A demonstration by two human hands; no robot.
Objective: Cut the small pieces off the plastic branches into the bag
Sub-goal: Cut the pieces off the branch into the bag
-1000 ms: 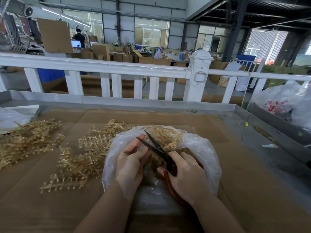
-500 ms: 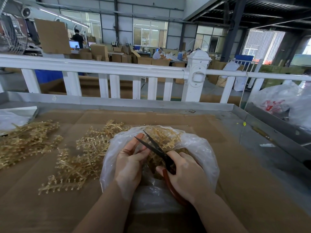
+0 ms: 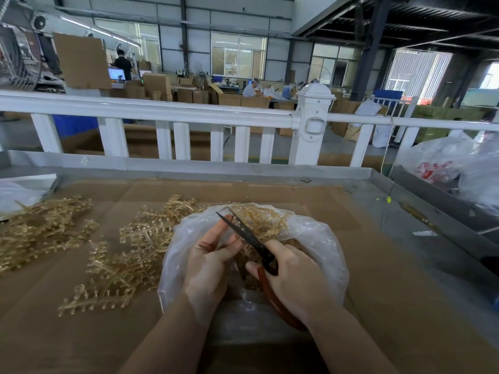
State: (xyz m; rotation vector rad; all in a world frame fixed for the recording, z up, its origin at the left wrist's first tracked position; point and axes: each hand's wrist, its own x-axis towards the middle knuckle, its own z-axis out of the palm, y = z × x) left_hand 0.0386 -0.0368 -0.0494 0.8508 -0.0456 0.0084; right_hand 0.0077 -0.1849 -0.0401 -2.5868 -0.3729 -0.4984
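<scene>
Both hands work over the open mouth of a clear plastic bag [image 3: 318,238] that lies on a cardboard-covered tabletop [image 3: 378,306]. Right hand [image 3: 294,276] grips red-handled scissors [image 3: 259,247], fingers curled through the handle loop; dark blades parted, tips pointing up and away toward the left hand. Left hand [image 3: 210,255] pinches something small between thumb and fingers right at the blades; the piece itself too small to make out. Inside the bag, at its far side, a heap of golden plastic branches [image 3: 270,225], partly behind the blades. Loose branch pile [image 3: 127,252] on the cardboard just left of the bag, touching its edge. A second pile [image 3: 37,233] farther left, well apart, near a crumpled white bag [image 3: 16,193] at the table's left rim. White railing [image 3: 167,109] runs along the far side of the table. Beyond it, cardboard boxes [image 3: 156,85] and two people at workstations. At right, a white bag with red print [image 3: 437,160].
</scene>
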